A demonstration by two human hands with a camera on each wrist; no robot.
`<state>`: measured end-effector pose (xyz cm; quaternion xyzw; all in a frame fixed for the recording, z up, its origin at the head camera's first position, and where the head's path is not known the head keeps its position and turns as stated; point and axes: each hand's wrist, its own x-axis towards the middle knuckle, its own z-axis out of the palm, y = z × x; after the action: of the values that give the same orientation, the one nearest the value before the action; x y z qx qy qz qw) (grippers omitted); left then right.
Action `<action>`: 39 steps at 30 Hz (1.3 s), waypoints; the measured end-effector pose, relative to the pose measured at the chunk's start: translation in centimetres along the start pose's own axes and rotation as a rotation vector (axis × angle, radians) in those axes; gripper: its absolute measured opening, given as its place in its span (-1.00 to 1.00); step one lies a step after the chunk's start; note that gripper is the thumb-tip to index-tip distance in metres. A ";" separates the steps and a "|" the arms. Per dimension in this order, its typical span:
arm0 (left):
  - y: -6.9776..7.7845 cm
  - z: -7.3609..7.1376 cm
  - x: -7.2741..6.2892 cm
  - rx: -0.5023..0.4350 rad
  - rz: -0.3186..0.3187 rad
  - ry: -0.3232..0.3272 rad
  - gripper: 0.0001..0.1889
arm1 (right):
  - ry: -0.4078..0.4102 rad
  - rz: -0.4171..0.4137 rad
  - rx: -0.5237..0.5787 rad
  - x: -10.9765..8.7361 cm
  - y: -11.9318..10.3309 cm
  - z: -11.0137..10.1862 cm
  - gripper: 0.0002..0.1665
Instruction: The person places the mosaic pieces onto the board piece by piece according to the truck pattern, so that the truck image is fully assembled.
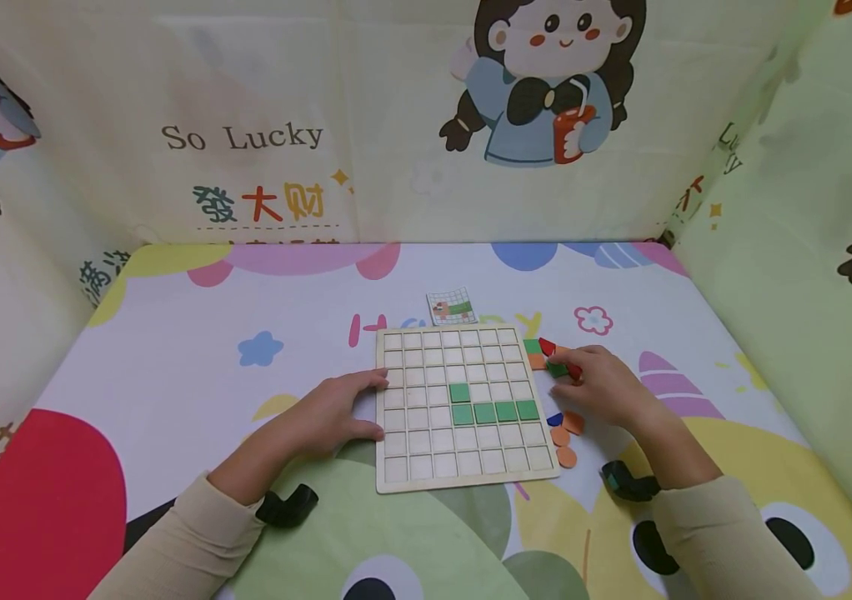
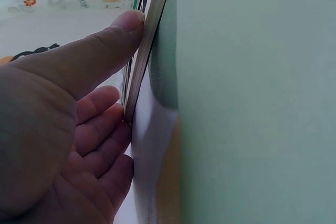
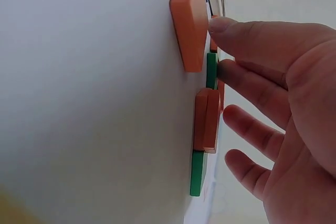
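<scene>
A wooden grid board lies on the table, with several green square tiles set in its cells. My left hand rests against the board's left edge, thumb and fingertips spread along it. In the left wrist view the thumb touches the edge of the board. Right of the board, my right hand is over loose pieces, its fingertips near a green tile and a red piece. No piece shows between its fingers in the right wrist view. An orange piece lies near the thumb.
A small picture card lies behind the board's far edge. Orange rounded pieces and a blue piece lie beside the board's right side. A patterned cloth covers the table, with printed sheets hanging at the back and sides.
</scene>
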<state>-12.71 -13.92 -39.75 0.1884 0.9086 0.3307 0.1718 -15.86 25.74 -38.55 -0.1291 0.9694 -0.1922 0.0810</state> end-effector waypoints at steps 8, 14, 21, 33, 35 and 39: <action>-0.1 0.0 0.0 -0.007 -0.003 0.000 -0.28 | -0.005 0.014 -0.018 0.0 -0.1 -0.1 -0.53; 0.0 0.0 0.1 -0.009 -0.008 -0.004 -0.28 | 0.010 0.014 -0.022 0.0 -0.3 0.0 -0.65; -0.1 0.0 0.1 -0.004 0.013 -0.004 -0.29 | 0.024 -0.001 -0.018 -0.1 -0.4 -0.1 -0.73; -0.3 0.0 0.0 -0.009 0.031 0.003 -0.30 | 0.037 -0.004 -0.012 -0.3 0.1 0.1 -0.65; -0.3 0.0 0.0 -0.009 0.029 0.002 -0.30 | 0.036 0.005 -0.012 -0.3 0.1 0.1 -0.63; -0.3 0.0 0.0 -0.009 0.025 0.000 -0.30 | 0.033 0.014 -0.012 -0.3 0.1 0.0 -0.60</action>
<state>-12.80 -14.08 -39.95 0.1988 0.9047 0.3371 0.1684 -15.62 25.88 -38.56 -0.1198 0.9726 -0.1882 0.0658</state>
